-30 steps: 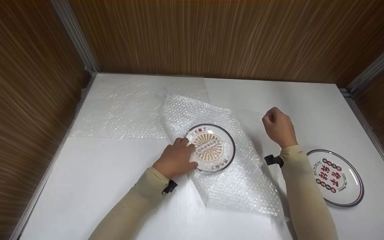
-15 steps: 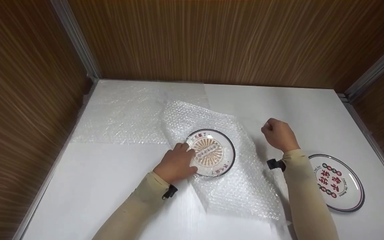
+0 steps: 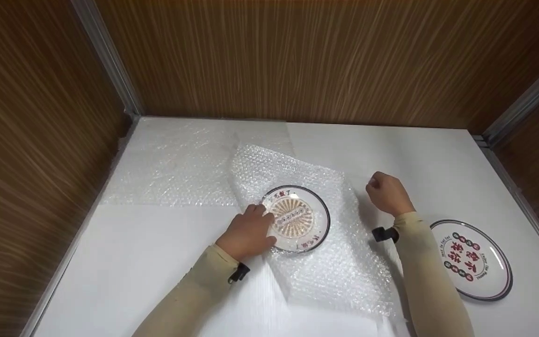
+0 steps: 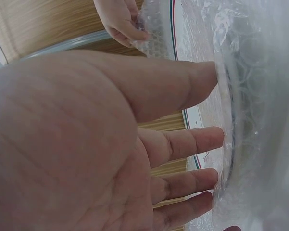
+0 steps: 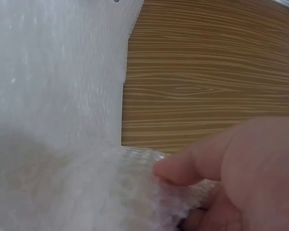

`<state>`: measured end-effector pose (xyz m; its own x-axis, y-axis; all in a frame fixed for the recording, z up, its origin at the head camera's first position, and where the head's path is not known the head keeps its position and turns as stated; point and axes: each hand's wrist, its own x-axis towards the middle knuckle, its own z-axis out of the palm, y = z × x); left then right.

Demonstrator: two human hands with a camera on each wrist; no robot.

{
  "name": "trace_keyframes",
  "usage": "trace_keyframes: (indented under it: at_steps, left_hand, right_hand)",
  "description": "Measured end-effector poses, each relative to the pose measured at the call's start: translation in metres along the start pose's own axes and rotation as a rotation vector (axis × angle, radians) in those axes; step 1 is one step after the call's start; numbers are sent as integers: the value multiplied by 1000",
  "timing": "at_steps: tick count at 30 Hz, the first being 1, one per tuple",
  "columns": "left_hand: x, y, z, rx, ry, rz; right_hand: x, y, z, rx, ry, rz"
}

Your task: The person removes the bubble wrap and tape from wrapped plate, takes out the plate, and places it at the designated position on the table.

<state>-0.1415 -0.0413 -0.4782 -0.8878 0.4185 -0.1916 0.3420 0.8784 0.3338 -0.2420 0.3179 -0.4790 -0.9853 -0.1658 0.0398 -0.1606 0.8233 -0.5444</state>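
A round plate (image 3: pixel 316 206) with a dark rim, orange rays and red characters lies on a sheet of bubble wrap (image 3: pixel 335 267) in mid-table. My left hand (image 3: pixel 247 234) rests on its left edge; in the left wrist view the thumb and fingers (image 4: pixel 197 142) are fairly straight, their tips against the plastic-covered plate edge. Clear plastic seems to cover part of the plate. To the right, my right hand (image 3: pixel 389 193) is raised with curled fingers. It pinches an edge of the bubble wrap (image 5: pixel 134 192) between thumb and fingers, as the right wrist view shows.
A second plate (image 3: pixel 489 262) with red characters lies at the right, partly behind my right forearm. Another flat bubble wrap sheet (image 3: pixel 171 164) covers the table's far left. Wood-grain panels (image 3: pixel 269 61) wall the white table (image 3: pixel 134 262) at the back and sides.
The head view has tilted up a little, so everything sits lower. The wrap's far right corner has shifted right, towards my right hand. My left hand has stayed on the plate.
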Motion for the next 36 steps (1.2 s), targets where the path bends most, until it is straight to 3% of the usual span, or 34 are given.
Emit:
trace_keyframes:
  at_steps: [7, 13, 20, 26, 36]
  left_hand:
    - [5, 0, -4, 34, 30, 4]
    - [8, 1, -4, 34, 26, 28]
    - [9, 3, -3, 25, 30, 32]
    - [8, 3, -5, 26, 34, 47]
    - [12, 2, -5, 47, 27, 45]
  right_hand:
    - [8, -2, 2, 51, 32, -34]
    - [1, 7, 1, 4, -21, 13]
    - [-5, 23, -14, -57, -5, 91]
    - [2, 42, -16, -131, -130, 160]
    - [32, 50, -23, -70, -302, 195]
